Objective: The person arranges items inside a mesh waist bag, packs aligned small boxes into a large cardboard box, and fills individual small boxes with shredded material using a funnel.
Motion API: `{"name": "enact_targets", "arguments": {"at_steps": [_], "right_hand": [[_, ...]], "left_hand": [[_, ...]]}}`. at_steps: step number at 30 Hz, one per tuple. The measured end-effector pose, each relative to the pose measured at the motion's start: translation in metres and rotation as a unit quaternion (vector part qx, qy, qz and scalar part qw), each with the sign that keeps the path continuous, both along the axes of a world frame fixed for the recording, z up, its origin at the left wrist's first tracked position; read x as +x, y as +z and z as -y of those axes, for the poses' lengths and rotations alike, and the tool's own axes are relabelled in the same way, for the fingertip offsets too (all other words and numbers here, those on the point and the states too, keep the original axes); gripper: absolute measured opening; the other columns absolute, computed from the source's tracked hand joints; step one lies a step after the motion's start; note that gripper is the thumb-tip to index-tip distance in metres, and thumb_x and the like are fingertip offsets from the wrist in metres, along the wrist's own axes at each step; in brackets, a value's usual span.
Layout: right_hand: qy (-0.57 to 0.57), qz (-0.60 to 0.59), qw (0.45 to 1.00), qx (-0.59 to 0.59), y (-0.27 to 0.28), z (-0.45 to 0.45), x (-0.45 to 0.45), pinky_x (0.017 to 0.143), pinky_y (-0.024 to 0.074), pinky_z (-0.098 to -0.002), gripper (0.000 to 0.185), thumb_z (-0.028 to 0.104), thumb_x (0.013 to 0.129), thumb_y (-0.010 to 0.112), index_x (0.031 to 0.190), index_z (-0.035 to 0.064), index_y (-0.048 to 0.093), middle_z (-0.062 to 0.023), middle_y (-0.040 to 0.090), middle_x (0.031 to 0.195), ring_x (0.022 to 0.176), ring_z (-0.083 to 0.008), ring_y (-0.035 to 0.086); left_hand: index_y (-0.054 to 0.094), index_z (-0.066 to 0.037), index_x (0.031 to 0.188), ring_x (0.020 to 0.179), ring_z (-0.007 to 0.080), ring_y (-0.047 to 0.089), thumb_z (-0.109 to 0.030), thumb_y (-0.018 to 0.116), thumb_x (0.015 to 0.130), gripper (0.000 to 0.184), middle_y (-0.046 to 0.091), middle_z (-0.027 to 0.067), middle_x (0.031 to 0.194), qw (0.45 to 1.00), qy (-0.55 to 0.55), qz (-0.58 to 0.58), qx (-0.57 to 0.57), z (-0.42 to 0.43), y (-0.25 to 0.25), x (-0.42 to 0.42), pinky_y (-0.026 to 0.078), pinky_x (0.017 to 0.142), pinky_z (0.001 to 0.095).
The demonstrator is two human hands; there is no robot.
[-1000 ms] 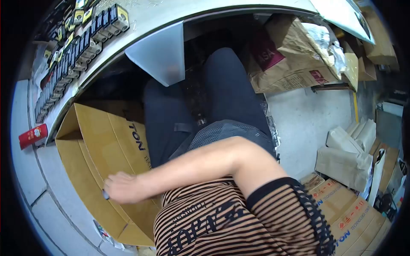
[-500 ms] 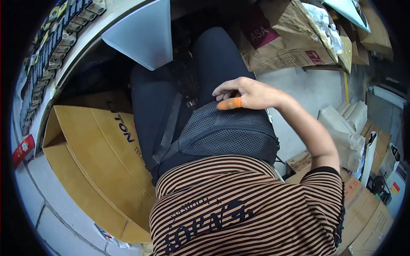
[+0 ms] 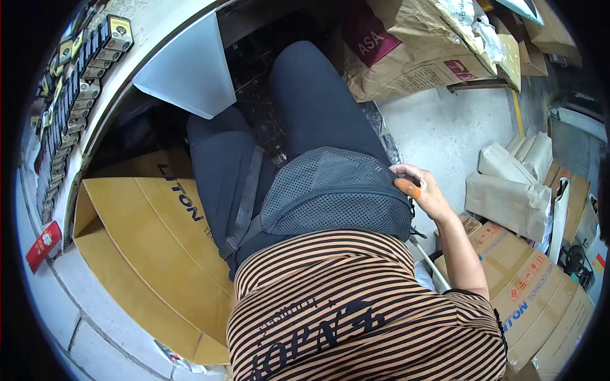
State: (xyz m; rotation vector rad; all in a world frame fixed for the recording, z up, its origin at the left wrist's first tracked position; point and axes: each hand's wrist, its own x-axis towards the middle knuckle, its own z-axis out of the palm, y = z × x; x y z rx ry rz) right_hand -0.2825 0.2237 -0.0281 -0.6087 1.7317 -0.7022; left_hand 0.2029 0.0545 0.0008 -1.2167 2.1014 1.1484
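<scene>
My right hand (image 3: 424, 190) is beside the right end of a dark grey mesh waist bag (image 3: 337, 190) that lies across my lap. An orange finger cover (image 3: 407, 188) sits on its thumb. The fingers curve loosely, with a gap between thumb and forefinger, and nothing shows between them. Whether the fingertips touch the bag's edge I cannot tell. A strap (image 3: 246, 197) runs from the bag over my dark trousers. My left hand is out of view.
An open brown carton (image 3: 146, 254) stands at my left. Small boxed parts (image 3: 82, 95) line a shelf, near a translucent sheet (image 3: 190, 63). A large paper sack (image 3: 413, 51) is ahead right. Wrapped parcels (image 3: 508, 190) and a taped carton (image 3: 527, 286) are at my right.
My right hand has moved from above the bag to its right end, toward my right side. The view has shifted slightly, showing more of the cartons at the right.
</scene>
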Motion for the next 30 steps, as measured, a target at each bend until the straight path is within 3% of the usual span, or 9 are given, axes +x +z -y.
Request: {"name": "enact_targets", "arguments": {"at_steps": [3, 4, 5, 6, 8, 10, 15, 20, 30], "right_hand": [[-0.015, 0.042, 0.999, -0.004, -0.011, -0.010, -0.003, 0.078, 0.0446, -0.0257, 0.050, 0.031, 0.078, 0.073, 0.113, -0.0025, 0.059, -0.0094, 0.063, 0.099, 0.087, -0.0151, 0.057], [-0.021, 0.063, 0.998, -0.008, -0.017, -0.010, -0.005, 0.077, 0.0449, -0.0249, 0.048, 0.028, 0.078, 0.074, 0.111, -0.0025, 0.059, -0.0094, 0.063, 0.099, 0.086, -0.0142, 0.057], [-0.028, 0.084, 0.996, -0.013, -0.021, -0.008, -0.004, 0.076, 0.0453, -0.0242, 0.045, 0.026, 0.077, 0.075, 0.110, -0.0024, 0.059, -0.0094, 0.063, 0.098, 0.085, -0.0133, 0.057], [-0.023, 0.086, 0.996, -0.019, -0.022, -0.005, -0.004, 0.076, 0.0453, -0.0242, 0.045, 0.026, 0.077, 0.075, 0.110, -0.0024, 0.059, -0.0094, 0.063, 0.098, 0.085, -0.0133, 0.057], [-0.025, 0.096, 0.994, -0.048, -0.018, 0.000, 0.000, 0.078, 0.0452, -0.0243, 0.049, 0.027, 0.075, 0.077, 0.109, -0.0026, 0.058, -0.0096, 0.063, 0.099, 0.086, -0.0138, 0.058], [-0.032, 0.106, 0.991, -0.070, -0.012, 0.001, 0.004, 0.080, 0.0451, -0.0245, 0.053, 0.029, 0.073, 0.079, 0.109, -0.0028, 0.057, -0.0098, 0.063, 0.100, 0.087, -0.0144, 0.058], [-0.100, 0.101, 0.985, -0.099, 0.000, -0.007, 0.020, 0.085, 0.0448, -0.0263, 0.071, 0.036, 0.065, 0.085, 0.115, -0.0034, 0.054, -0.0106, 0.063, 0.104, 0.092, -0.0162, 0.059], [-0.146, 0.136, 0.960, -0.197, -0.006, 0.001, 0.033, 0.090, 0.0443, -0.0276, 0.087, 0.041, 0.054, 0.090, 0.118, -0.0035, 0.053, -0.0118, 0.062, 0.108, 0.098, -0.0188, 0.059], [-0.182, 0.197, 0.920, -0.285, -0.008, 0.038, 0.037, 0.098, 0.0428, -0.0310, 0.102, 0.045, 0.047, 0.092, 0.126, -0.0039, 0.050, -0.0154, 0.060, 0.119, 0.106, -0.0221, 0.059]], "left_hand": [[0.063, 0.001, 0.105, 0.078, 0.0196, 0.065, -0.009, 0.046, 0.093, 0.023, 0.067, 0.0138, 0.086, 1.000, -0.014, 0.013, -0.007, 0.003, 0.025, -0.024, 0.051, 0.070, 0.0266], [0.063, 0.002, 0.104, 0.076, 0.0197, 0.063, -0.008, 0.049, 0.090, 0.022, 0.067, 0.0130, 0.085, 0.964, 0.234, -0.086, -0.093, -0.002, 0.031, -0.056, 0.050, 0.074, 0.0280], [0.063, 0.003, 0.102, 0.074, 0.0199, 0.062, -0.006, 0.051, 0.088, 0.021, 0.067, 0.0122, 0.083, 0.851, 0.461, -0.182, -0.174, -0.004, 0.030, -0.103, 0.049, 0.078, 0.0294], [0.063, 0.003, 0.103, 0.079, 0.0217, 0.062, -0.011, 0.053, 0.089, 0.022, 0.067, 0.0134, 0.090, 0.855, 0.414, -0.248, -0.190, 0.007, 0.023, -0.136, 0.049, 0.079, 0.0299], [0.061, 0.003, 0.111, 0.092, 0.0248, 0.062, -0.022, 0.054, 0.091, 0.032, 0.065, 0.0151, 0.106, 0.940, 0.231, -0.213, -0.135, 0.029, 0.003, -0.178, 0.048, 0.082, 0.0322], [0.061, 0.005, 0.109, 0.089, 0.0243, 0.063, -0.030, 0.056, 0.091, 0.040, 0.066, 0.0165, 0.103, 0.964, 0.192, -0.182, 0.002, 0.038, -0.017, -0.208, 0.049, 0.081, 0.0310], [0.060, 0.003, 0.112, 0.085, 0.0197, 0.064, -0.023, 0.071, 0.082, 0.042, 0.066, 0.0156, 0.100, 0.949, 0.104, -0.134, 0.266, 0.037, -0.031, -0.234, 0.049, 0.081, 0.0261], [0.058, 0.002, 0.117, 0.086, 0.0190, 0.063, -0.011, 0.079, 0.072, 0.051, 0.066, 0.0127, 0.100, 0.867, 0.232, -0.307, 0.317, 0.025, -0.024, -0.231, 0.050, 0.084, 0.0272], [0.054, 0.000, 0.123, 0.093, 0.0195, 0.063, -0.006, 0.083, 0.063, 0.067, 0.065, 0.0118, 0.108, 0.859, 0.273, -0.392, 0.186, 0.030, 0.007, -0.241, 0.049, 0.090, 0.0321]]}}
